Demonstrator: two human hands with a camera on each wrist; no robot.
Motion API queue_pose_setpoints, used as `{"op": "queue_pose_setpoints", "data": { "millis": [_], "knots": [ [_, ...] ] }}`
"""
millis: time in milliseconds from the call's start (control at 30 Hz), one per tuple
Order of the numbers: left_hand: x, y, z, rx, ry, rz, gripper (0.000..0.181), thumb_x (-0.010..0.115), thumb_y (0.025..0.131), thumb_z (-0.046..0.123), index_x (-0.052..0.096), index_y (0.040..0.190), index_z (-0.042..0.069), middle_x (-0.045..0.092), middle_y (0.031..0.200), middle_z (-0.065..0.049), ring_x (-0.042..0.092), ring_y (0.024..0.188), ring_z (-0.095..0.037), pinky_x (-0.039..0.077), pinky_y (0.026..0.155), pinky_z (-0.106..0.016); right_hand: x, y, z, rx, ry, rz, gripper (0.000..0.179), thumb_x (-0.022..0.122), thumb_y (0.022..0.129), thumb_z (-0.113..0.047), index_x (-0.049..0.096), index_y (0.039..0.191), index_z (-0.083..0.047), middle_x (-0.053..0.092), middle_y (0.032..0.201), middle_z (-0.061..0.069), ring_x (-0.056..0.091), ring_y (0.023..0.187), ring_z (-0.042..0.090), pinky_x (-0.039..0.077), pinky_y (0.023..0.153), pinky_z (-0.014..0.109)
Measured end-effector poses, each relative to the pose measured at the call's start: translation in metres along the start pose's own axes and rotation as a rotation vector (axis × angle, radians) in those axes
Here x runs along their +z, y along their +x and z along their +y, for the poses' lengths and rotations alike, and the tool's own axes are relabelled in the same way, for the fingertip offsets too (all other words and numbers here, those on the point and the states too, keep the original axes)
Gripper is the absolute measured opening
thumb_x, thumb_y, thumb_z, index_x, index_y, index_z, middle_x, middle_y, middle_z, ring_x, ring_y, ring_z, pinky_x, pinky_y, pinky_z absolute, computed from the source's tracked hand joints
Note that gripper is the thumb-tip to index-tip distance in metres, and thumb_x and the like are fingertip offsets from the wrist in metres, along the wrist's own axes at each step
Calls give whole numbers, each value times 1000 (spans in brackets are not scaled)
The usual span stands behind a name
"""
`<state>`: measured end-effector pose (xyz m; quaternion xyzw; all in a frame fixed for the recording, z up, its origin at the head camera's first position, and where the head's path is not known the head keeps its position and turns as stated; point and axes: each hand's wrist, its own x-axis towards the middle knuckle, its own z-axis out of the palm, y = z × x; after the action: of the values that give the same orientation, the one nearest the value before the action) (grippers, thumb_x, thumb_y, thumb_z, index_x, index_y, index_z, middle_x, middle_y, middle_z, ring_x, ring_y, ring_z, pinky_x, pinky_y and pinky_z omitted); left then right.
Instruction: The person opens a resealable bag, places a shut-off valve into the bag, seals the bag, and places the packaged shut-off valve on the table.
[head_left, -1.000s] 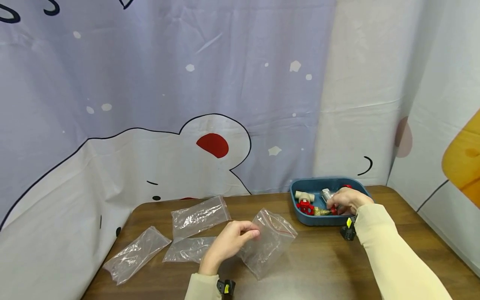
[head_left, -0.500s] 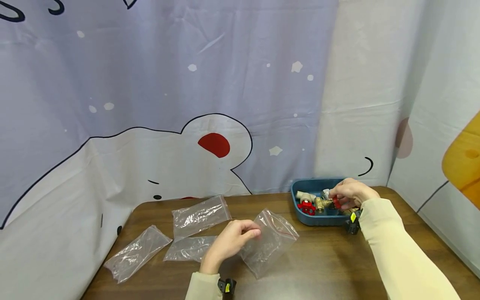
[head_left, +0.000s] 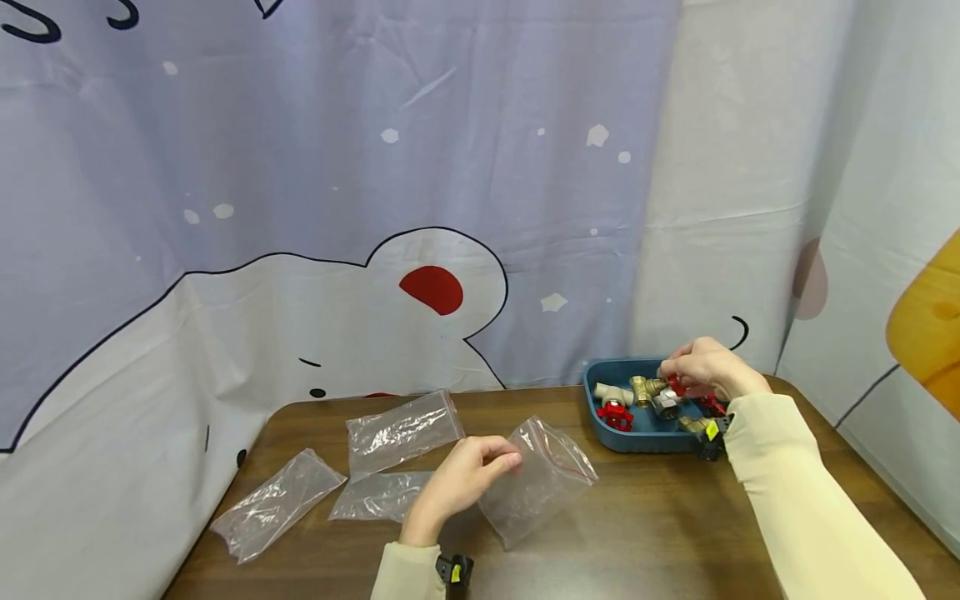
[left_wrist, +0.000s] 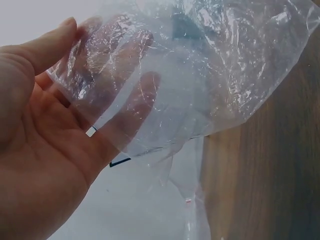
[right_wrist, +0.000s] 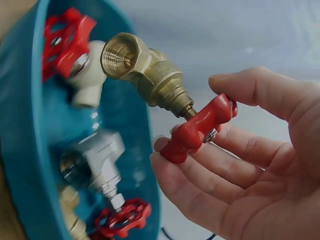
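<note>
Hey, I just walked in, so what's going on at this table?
A person's left hand pinches a clear plastic bag above the wooden table. Their right hand holds a brass valve by its red handle, raised over a blue bin. A cream valve and a silver valve sit in the bin. Three more clear bags lie on the table, left of the one in hand.
</note>
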<state>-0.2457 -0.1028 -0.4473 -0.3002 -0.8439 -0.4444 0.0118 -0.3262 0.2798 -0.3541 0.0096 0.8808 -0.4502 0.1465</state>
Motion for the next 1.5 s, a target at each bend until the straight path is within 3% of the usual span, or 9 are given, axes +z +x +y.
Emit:
{"op": "queue_pose_setpoints", "data": {
  "millis": [533, 700, 967, 1233, 1500],
  "knots": [
    [-2, -1, 1, -25, 0, 16, 19, 62, 97, 29, 72, 90, 15, 68, 84, 10, 58, 77, -5, 47, 71, -26, 14, -31, -45, -159, 42, 40, 44, 70, 91, -20, 58, 124, 8, 67, 95, 8, 62, 84, 20, 56, 72, 36],
    [-2, -2, 0, -27, -3, 21, 18, 62, 97, 28, 72, 90, 16, 68, 83, 10, 58, 76, -5, 47, 70, -25, 24, -47, -61, -254, 0, 67, 42, 74, 88, -22, 62, 118, 5, 70, 101, 8, 64, 83, 18, 55, 77, 38],
    [-2, -1, -4, -23, -16, 32, 18, 61, 98, 27, 72, 89, 16, 68, 82, 10, 59, 75, -5, 48, 68, -25, 48, -77, -81, -447, -107, 113, 34, 76, 86, -23, 69, 111, -2, 72, 99, 7, 66, 83, 18, 53, 75, 31],
    [-2, -2, -4, -43, -32, 35, 16, 61, 98, 27, 72, 90, 17, 69, 83, 10, 62, 77, -5, 49, 71, -26, 74, -91, -86, -531, -152, 129, 32, 77, 86, -29, 71, 110, -9, 71, 99, 1, 64, 89, 17, 50, 77, 34],
    [-3, -2, 2, -37, -80, 47, 18, 60, 98, 27, 72, 92, 15, 70, 84, 8, 63, 79, -6, 50, 73, -27, 101, -86, -77, -604, -135, 143, 22, 78, 84, -21, 73, 103, -12, 70, 97, -2, 63, 96, 17, 51, 80, 33]
  ]
}}
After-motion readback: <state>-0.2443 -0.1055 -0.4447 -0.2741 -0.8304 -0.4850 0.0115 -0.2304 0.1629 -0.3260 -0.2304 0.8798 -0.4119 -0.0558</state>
